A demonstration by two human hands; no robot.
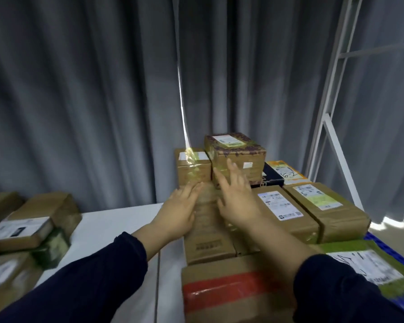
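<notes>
Lying nearest, a red-taped box [231, 292] sits behind the wrists. Ahead of it the long brown box [208, 229] runs between the left hand [180, 210] and right hand [236, 201], both with fingers straight and slightly apart, gripping nothing. Just beyond the fingertips stand a small taped box [193, 170] and a patterned box [237, 152].
</notes>
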